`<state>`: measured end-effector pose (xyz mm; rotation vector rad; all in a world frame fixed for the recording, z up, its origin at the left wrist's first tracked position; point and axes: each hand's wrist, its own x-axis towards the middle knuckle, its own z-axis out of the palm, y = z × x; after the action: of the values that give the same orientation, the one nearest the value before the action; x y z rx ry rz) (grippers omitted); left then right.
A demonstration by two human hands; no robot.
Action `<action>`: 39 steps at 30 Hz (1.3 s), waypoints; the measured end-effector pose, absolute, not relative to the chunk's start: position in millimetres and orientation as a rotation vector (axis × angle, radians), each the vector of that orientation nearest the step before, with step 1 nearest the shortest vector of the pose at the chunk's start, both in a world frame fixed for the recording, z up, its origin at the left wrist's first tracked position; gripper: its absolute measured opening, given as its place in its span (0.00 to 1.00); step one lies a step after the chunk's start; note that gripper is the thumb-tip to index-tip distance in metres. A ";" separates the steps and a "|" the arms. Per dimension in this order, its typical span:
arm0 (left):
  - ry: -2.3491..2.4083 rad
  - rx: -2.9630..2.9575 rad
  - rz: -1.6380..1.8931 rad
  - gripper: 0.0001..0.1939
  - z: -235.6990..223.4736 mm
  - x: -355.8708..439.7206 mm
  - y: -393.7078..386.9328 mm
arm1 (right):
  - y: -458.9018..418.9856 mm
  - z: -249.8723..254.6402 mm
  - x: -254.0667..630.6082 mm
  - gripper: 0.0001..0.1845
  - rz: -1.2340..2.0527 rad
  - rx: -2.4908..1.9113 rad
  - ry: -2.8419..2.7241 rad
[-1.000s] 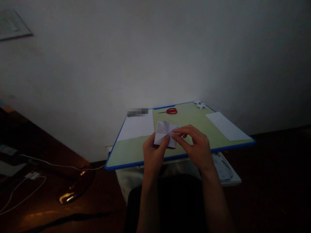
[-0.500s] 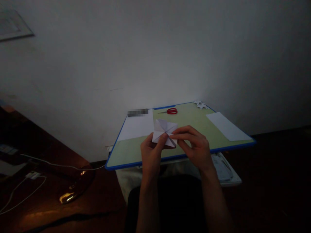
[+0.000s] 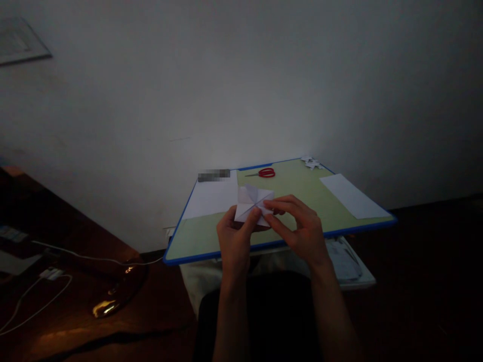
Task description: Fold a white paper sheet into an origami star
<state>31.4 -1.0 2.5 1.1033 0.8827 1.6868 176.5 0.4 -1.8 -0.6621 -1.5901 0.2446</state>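
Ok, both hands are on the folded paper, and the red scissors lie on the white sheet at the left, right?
Not quite: in the head view the red scissors lie on the green board, right of that white sheet. The left hand and right hand are indeed on the folded paper.

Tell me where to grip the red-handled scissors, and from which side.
Take the scissors by their red handles, most likely from the right: they lie flat on the green tabletop, handles to the right and blades pointing left, so coming that way should meet the handles, away from the tips. The right hand, now on the folded paper, would have to let go first.
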 end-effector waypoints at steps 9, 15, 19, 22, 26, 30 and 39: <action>0.883 0.963 1.855 0.17 -1.5 38.0 3.3 | 1.9 -1.9 170.1 0.19 0.316 -0.724 -1.533; 0.809 0.815 1.980 0.21 4.4 40.5 4.0 | 4.6 -3.9 157.7 0.18 0.413 -0.672 -1.508; 0.744 0.791 1.963 0.23 10.7 42.2 1.2 | 5.8 -4.5 152.2 0.11 0.440 -0.674 -1.407; 0.687 0.779 1.957 0.22 11.9 46.1 1.5 | 5.5 -3.6 147.7 0.07 0.488 -0.651 -1.296; 0.661 0.843 1.882 0.18 8.2 47.2 4.5 | 3.8 -1.8 142.9 0.05 0.574 -0.671 -1.164; 0.653 0.959 1.815 0.26 4.7 29.8 3.6 | 1.5 -0.8 148.5 0.08 0.614 -0.683 -1.066; 0.870 1.944 1.732 0.16 16.7 -16.4 -16.6 | -1.7 -6.6 182.2 0.10 0.477 -0.668 -1.397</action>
<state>-16.4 -16.6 16.7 1.9445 0.8695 1.7321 182.2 -1.7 -6.6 -0.6679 -1.3966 0.4769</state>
